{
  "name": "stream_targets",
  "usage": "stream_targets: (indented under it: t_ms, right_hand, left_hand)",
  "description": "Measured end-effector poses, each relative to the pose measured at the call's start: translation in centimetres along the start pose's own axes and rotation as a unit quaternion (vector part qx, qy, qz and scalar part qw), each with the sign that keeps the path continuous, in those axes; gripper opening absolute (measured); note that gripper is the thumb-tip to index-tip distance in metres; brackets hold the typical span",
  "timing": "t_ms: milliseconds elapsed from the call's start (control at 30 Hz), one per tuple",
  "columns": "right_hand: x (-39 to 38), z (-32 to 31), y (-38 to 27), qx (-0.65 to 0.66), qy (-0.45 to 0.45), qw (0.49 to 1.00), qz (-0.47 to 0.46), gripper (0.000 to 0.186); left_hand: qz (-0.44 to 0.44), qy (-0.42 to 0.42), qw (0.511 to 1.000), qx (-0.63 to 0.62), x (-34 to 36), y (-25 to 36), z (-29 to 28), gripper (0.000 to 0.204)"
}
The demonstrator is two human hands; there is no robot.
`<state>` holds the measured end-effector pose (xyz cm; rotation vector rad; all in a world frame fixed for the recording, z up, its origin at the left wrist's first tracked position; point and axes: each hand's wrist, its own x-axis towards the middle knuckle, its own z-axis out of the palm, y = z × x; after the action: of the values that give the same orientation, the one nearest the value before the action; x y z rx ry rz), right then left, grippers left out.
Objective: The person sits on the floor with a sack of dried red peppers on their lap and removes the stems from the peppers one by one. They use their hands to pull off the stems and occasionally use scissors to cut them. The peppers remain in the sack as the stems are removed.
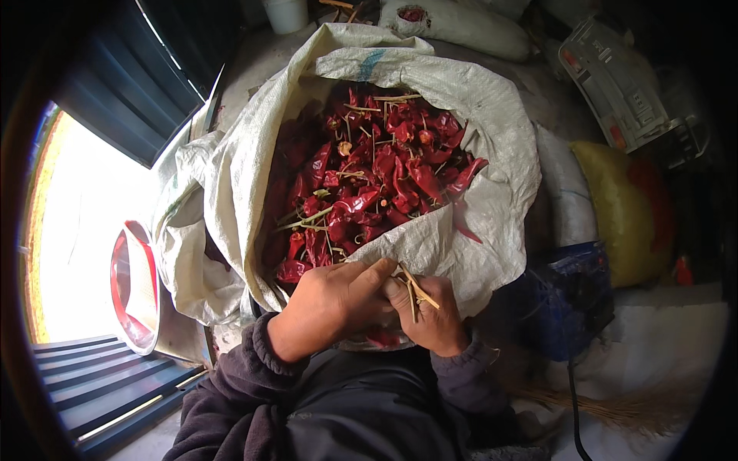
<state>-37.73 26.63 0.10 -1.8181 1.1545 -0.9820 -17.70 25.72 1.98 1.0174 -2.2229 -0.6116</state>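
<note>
A large white woven sack (507,154) stands in front of me with its mouth rolled back. It is full of dried red chili peppers (400,165), with pale stems and bits of stalk among them. At the sack's near edge my two hands meet. My right hand (432,316) is closed on a few thin dry stalks (416,290), which stick out past its thumb and fingers. My left hand (330,303) is closed too, its fingertips against the right hand; what they grip is hidden. Below the hands a bit of red pepper (380,336) shows.
To the right are a dark blue crate (565,300), a yellow sack (615,207) and a grey plastic case (619,92). Another white sack (469,31) and a white bucket (287,15) are at the back. A red-rimmed round container (132,288) stands left, beside a bright opening.
</note>
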Motion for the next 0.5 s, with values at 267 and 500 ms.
stream_targets:
  t_ms: [267,500]
  right_hand:
    - [0.0,-0.7,-0.9,-0.134,0.031,0.99,-0.016,0.041]
    - [3.3,2.0,0.3,0.078,0.055,0.994,0.061,0.039]
  left_hand:
    - [0.074,0.02,0.997,0.005,0.3,-1.6,0.8,0.025]
    - [-0.025,0.076,0.982,-0.169,0.2,-4.5,1.3,0.017]
